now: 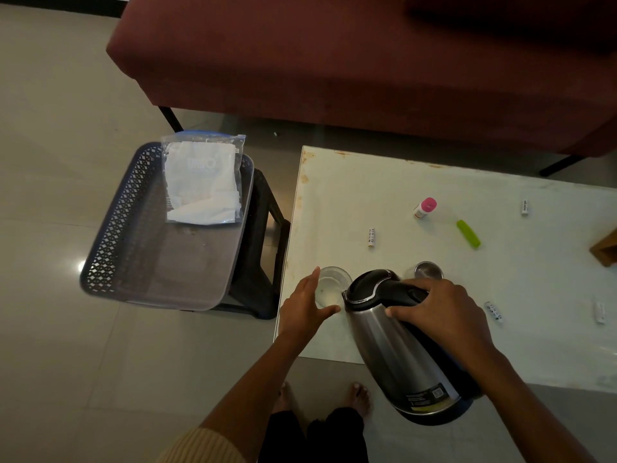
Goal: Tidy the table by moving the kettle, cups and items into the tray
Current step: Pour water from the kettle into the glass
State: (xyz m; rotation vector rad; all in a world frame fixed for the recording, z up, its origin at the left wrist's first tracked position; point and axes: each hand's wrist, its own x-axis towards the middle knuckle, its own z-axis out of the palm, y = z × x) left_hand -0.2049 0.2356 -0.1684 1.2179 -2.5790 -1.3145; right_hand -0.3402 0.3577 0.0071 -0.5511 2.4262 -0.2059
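- Kettle: steel body, black lid; tilted, its base out past the tabletop's near edge. Probably heavy if filled, rigid and smooth-sided, so the handle is the place to hold.
- Right hand: fingers curled over the handle, thumb against the steel wall below.
- Glass cup: near the near-left corner, just left of the kettle. Fragile and slick; take it round the wall.
- Left hand: fingers straight, thumb spread, cup between them; contact unclear, nothing gripped.
- Tray: left of the tabletop, on a stool.
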